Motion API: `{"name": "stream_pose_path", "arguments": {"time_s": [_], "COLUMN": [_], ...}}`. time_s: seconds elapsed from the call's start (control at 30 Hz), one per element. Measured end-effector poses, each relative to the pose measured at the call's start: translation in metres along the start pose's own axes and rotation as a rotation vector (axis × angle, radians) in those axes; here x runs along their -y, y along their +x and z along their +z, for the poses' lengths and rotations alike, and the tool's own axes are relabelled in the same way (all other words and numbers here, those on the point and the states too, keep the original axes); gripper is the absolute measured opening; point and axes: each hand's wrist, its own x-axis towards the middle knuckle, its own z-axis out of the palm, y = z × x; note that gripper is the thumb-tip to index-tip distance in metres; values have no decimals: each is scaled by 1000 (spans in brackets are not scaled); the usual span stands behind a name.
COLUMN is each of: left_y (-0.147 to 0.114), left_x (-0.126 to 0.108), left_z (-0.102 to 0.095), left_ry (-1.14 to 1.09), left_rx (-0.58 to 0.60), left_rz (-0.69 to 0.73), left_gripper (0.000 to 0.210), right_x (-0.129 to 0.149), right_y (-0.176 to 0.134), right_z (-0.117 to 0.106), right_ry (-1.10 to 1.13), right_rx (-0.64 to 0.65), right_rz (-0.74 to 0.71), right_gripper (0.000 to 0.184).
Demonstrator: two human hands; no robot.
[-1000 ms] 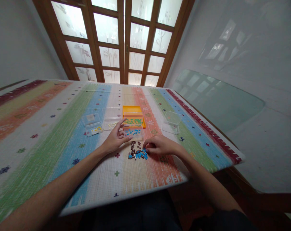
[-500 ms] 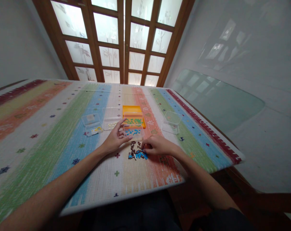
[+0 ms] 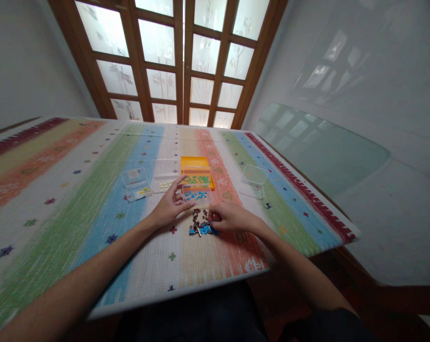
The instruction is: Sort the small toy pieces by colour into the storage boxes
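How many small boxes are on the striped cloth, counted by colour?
Clear boxes: 4 (yellow pieces, pale pieces, blue pieces, empty box)
Orange box: 1
Total: 5

Dim daylight through the frosted door panes [image 3: 197, 52]; wide-angle bending at edges.

Rainbow-striped cloth [image 3: 94, 190], orange box [image 3: 195, 165], blue-brown bits [image 3: 200, 225]
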Motion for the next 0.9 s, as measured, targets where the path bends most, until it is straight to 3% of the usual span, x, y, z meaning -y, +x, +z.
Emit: {"name": "stream_pose_path", "arguments": {"time_s": [0.17, 0.37, 0.6, 0.9], "left_y": [0, 0, -1, 0], "left_x": [0, 0, -1, 1], "left_z": [1, 1, 0, 0], "left_ry": [6, 9, 32, 35], "left_rx": [-6, -7, -1, 0], "left_rz": [-6, -6, 5, 10], "left_gripper": [90, 90, 90, 89], "right_x": [-11, -25, -22, -25], "right_y": [0, 2, -1, 1], "right_z": [-6, -7, -11, -7], "right_ry": [90, -8, 82, 30], "right_rx": [-19, -69, 7, 31], "right_rz": [-20, 60, -65, -139], "right_gripper": [10, 15, 17, 20]}}
